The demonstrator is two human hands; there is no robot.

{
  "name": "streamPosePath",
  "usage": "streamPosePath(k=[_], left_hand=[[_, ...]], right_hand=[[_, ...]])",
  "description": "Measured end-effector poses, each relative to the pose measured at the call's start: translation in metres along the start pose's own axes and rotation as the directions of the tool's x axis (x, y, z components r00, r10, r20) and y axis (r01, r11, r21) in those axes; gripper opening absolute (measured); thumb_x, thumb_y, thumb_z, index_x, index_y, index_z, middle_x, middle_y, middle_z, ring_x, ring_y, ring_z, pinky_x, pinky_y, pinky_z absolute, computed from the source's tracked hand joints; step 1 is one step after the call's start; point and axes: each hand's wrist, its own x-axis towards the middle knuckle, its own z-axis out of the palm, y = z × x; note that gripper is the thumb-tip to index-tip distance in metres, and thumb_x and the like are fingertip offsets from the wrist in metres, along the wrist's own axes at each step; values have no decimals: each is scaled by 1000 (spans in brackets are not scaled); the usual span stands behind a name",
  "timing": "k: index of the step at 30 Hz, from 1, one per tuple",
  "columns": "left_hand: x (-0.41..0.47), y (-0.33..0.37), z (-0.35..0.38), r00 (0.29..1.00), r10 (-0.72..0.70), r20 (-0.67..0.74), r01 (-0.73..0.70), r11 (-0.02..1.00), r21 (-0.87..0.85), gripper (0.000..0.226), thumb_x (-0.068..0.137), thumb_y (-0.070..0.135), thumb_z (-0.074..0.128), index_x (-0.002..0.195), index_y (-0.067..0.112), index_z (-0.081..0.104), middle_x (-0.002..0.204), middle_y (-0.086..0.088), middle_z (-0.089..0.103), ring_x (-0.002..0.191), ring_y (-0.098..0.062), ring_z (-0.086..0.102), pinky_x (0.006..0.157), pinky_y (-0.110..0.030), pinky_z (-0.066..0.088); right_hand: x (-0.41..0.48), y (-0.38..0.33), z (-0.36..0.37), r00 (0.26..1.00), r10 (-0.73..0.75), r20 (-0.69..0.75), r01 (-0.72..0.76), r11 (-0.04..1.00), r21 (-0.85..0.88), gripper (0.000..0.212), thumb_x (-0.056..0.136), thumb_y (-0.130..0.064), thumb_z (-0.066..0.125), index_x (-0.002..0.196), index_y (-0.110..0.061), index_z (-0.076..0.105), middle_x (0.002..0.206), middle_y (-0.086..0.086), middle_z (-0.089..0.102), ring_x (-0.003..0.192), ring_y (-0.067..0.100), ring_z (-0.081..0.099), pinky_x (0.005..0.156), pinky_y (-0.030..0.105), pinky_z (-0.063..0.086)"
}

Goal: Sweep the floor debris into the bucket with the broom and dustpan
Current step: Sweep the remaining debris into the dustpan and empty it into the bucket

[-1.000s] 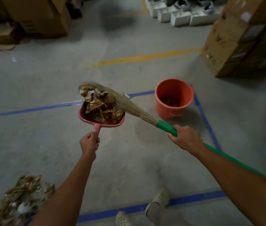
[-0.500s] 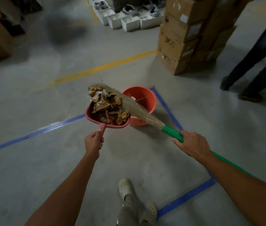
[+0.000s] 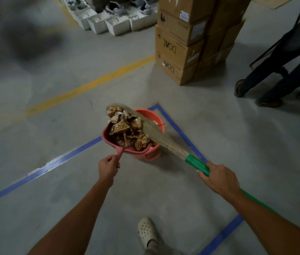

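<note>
Grey concrete floor (image 3: 35, 162), crossed by blue tape lines (image 3: 71, 155), is spreading under everything. The left grip (image 3: 108, 167) is clenching the thin handle of the pink plastic dustpan (image 3: 106, 137), which is hanging just ahead of it, over the near rim of the round orange plastic bucket (image 3: 161, 126). Crumpled brown-and-gold wrapper debris (image 3: 123, 128) is heaping above the pan's walls.

Right of that grip, the straw-bristled broom with a green handle (image 3: 156, 137) is lying across the heap, its bristles pressing on the heap's right side. The right grip (image 3: 219, 181) is grasping the green handle close to the bristle end.

Tipping seems to be the step in hand. Doing it well is probably meaning carrying the pan's lip further ahead of the left grip, fully over the bucket mouth. The pan then wants tilting slowly while the bristles are pinning and raking the light wrappers down, since a piled load is likely to be spilling over the sides.

The pan is hiding most of the bucket's inside, so I cannot tell what it is holding.
</note>
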Motion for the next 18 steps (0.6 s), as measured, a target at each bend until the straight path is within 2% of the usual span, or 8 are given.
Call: streamPosePath(k=[3, 6, 10, 13, 15, 18], left_hand=[[37, 3, 16, 1000, 23, 12, -24, 997, 79, 35, 95, 29, 61, 72, 4, 67, 53, -6, 56, 43, -14, 40, 45, -25, 31], [71, 4, 36, 999, 40, 16, -43, 985, 168, 52, 90, 48, 64, 74, -1, 67, 55, -7, 57, 45, -14, 44, 49, -28, 36], [107, 5, 65, 997, 81, 19, -82, 927, 367, 64, 87, 66, 59, 64, 6, 59, 59, -6, 59, 50, -18, 52, 50, -27, 39], [129, 1, 81, 991, 130, 20, -118, 814, 569, 60, 96, 58, 49, 70, 5, 57, 68, -12, 60, 66, -30, 59, 59, -35, 45], [139, -2, 89, 989, 149, 24, -124, 712, 691, 55, 100, 49, 45, 85, 0, 64, 84, -18, 66, 82, -37, 64, 68, -40, 49], [147, -2, 100, 988, 147, 58, -134, 589, 797, 43, 102, 37, 43, 99, 0, 65, 98, -21, 68, 92, -40, 65, 70, -38, 47]], right_hand=[[29, -9, 16, 999, 28, 32, -28, 1000, -5, 48, 89, -63, 51, 110, -22, 63, 93, 9, 71, 86, 30, 69, 71, 35, 55], [57, -16, 34, 998, 40, 49, -41, 999, 19, 47, 89, -63, 50, 108, -22, 62, 95, 8, 71, 89, 30, 69, 75, 37, 56], [92, -20, 59, 998, 25, 65, -26, 1000, 4, 46, 92, -60, 50, 106, -18, 62, 93, 9, 70, 87, 30, 68, 73, 36, 54], [109, -23, 78, 999, 9, 52, -9, 1000, -5, 45, 92, -58, 50, 106, -18, 62, 90, 8, 71, 84, 28, 69, 66, 33, 49], [117, -23, 89, 999, 17, 50, -16, 1000, -19, 44, 93, -59, 48, 108, -20, 60, 89, 5, 70, 83, 25, 69, 62, 31, 42], [125, -20, 100, 996, 43, 79, -41, 999, -28, 42, 94, -59, 47, 112, -22, 57, 91, 2, 69, 84, 23, 68, 62, 30, 38]])
